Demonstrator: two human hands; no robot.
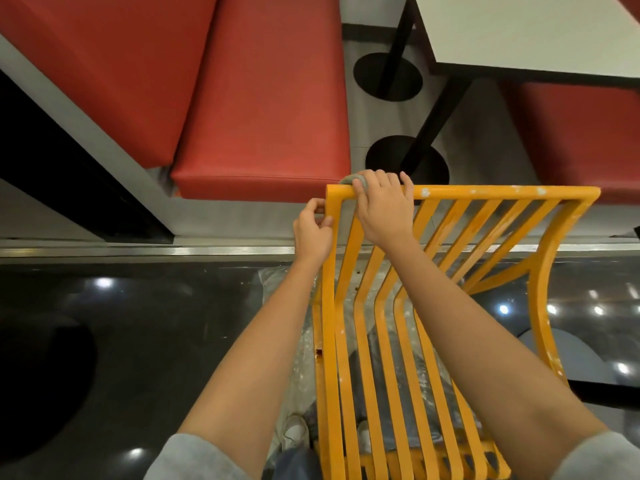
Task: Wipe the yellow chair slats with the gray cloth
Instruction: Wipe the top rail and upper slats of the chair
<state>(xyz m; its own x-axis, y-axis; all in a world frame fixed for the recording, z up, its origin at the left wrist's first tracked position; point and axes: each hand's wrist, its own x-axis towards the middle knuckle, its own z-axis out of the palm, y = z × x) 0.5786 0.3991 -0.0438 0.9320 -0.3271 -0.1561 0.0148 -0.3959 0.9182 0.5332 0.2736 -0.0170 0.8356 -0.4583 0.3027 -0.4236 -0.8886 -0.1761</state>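
Your right hand [382, 206] is curled over the far top rail of the yellow chair [450, 271], near its left corner, with the gray cloth [351, 179] bunched under the fingers — only a small fold of it shows past your knuckles at the far left edge of the hand. Your left hand [313, 230] pinches the chair's left side rail just below that corner, thumb on the near face and fingertips wrapped around the outer edge. The slats [381, 323] run from the top rail toward you, curving down between your forearms, with pale specks on the paint. Beyond the chair sit red bench cushions [259, 98] at far left and a white table [536, 32] at far right — its black legs stand on the gray floor between them.
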